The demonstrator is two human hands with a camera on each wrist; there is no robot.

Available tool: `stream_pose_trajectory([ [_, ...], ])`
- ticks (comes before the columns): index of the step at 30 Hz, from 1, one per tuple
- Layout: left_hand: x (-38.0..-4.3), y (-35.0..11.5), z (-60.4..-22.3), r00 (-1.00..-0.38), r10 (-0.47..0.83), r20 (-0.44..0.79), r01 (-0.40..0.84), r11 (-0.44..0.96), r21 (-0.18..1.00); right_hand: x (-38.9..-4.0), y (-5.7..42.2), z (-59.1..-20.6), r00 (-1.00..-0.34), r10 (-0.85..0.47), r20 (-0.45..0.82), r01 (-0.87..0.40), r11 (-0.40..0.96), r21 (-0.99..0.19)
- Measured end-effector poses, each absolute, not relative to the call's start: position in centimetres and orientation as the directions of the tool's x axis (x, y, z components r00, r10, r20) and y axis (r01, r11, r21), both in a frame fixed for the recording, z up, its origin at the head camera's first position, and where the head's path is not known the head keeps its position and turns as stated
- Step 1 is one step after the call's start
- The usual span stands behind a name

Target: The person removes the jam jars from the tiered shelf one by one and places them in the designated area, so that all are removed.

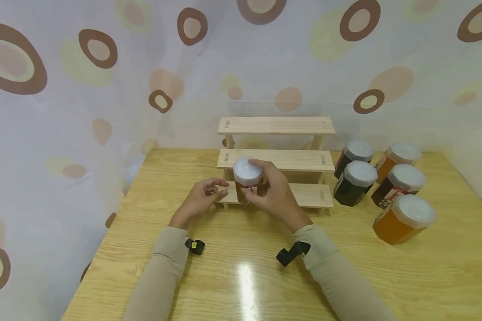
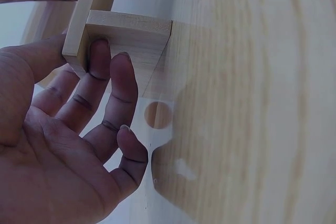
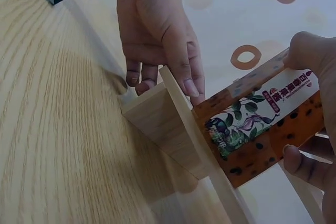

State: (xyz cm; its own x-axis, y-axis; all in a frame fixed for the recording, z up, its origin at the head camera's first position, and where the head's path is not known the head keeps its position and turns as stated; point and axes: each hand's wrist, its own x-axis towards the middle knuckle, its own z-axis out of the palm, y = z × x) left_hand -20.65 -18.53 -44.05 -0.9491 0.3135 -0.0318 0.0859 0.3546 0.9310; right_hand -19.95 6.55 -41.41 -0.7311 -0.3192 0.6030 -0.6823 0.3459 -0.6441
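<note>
My right hand (image 1: 276, 189) grips a white-lidded jar (image 3: 268, 116) from its side, with the thumb and fingers round it. Amber with dark specks, the jar carries a printed label with leaves and fruit. In the right wrist view its base is right at the top of the lowest step of a three-tier wooden stand (image 1: 276, 160), near that step's left end. My left hand (image 2: 68, 114) holds the same step's left end, its thumb on one side of the board and curled fingers under it. The upper two tiers carry nothing.
Right of the stand, several more white-lidded jars are grouped on the wooden table (image 1: 225, 276): dark ones such as this jar (image 1: 351, 187) and amber ones such as the nearest jar (image 1: 399, 225). A patterned curtain (image 1: 209, 76) hangs behind the table.
</note>
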Motion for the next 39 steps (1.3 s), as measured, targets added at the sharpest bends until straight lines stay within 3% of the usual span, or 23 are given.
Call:
stream_pose_trajectory([
  [39, -20.9, -18.9, -44.8, -0.946, 0.322, -0.019, 0.101, 0.351, 0.931, -18.7, 12.2, -38.6, -0.731, -0.228, 0.643, -0.67, 0.419, -0.613],
])
